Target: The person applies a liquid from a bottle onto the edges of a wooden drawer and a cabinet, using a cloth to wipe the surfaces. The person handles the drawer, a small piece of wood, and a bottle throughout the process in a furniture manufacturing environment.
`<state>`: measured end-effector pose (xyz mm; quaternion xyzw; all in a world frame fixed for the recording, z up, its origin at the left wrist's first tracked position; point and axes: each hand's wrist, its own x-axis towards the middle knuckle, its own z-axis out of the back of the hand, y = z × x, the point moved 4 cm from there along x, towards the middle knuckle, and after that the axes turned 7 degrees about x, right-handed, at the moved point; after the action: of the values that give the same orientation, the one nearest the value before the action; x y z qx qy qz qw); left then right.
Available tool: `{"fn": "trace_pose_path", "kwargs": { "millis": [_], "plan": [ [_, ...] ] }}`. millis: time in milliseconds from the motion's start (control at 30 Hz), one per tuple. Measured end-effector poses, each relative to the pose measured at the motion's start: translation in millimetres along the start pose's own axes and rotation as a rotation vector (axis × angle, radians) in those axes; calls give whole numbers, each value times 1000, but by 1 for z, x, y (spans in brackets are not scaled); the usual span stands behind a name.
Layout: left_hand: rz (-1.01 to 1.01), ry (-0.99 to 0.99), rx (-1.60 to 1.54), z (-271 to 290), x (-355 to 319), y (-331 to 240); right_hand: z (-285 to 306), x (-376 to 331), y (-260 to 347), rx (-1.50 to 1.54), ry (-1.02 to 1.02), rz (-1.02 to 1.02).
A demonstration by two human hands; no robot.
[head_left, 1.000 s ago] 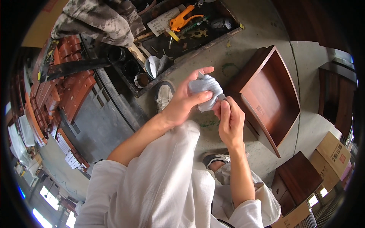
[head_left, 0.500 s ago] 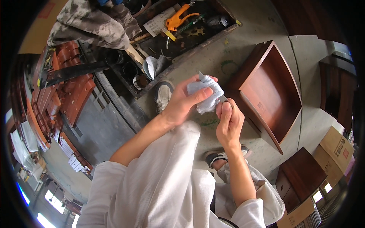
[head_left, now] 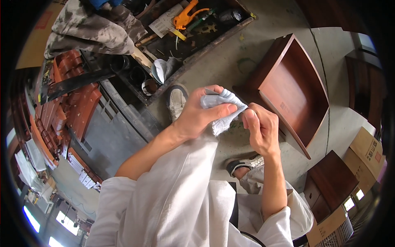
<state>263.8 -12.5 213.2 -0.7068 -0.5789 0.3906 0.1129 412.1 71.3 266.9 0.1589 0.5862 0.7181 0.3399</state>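
My left hand [head_left: 197, 113] grips a crumpled pale grey cloth [head_left: 222, 108] held up in front of me, thumb across its top. My right hand [head_left: 260, 131] pinches the cloth's right edge with its fingertips; the rest of that hand is curled. A loose corner of the cloth hangs down between the two hands. Below them are my white-clothed knee and my sandalled foot [head_left: 242, 164] on the concrete floor.
A dark red wooden drawer box [head_left: 294, 88] lies open on the floor to the right. A tray of tools with an orange clamp [head_left: 186, 17] sits at top. Red wooden parts [head_left: 76, 107] are stacked left. Small wooden cabinets [head_left: 331, 181] and cardboard boxes [head_left: 366, 152] stand lower right.
Both hands have shifted slightly down and right with the cloth. The cloth has been turned and bunched differently between the fingers.
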Motion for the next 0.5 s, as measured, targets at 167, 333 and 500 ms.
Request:
{"fn": "trace_pose_path", "kwargs": {
  "millis": [167, 333, 500],
  "plan": [
    [-44, 65, 78, 6, -1, 2, 6, 0, 3, -31, 45, 8],
    [-28, -39, -26, 4, -4, 4, 0, -5, -3, 3, -14, -15],
    [-12, -23, 41, 1, -2, 5, -25, -10, -9, 56, -128, -102]
  ]
}}
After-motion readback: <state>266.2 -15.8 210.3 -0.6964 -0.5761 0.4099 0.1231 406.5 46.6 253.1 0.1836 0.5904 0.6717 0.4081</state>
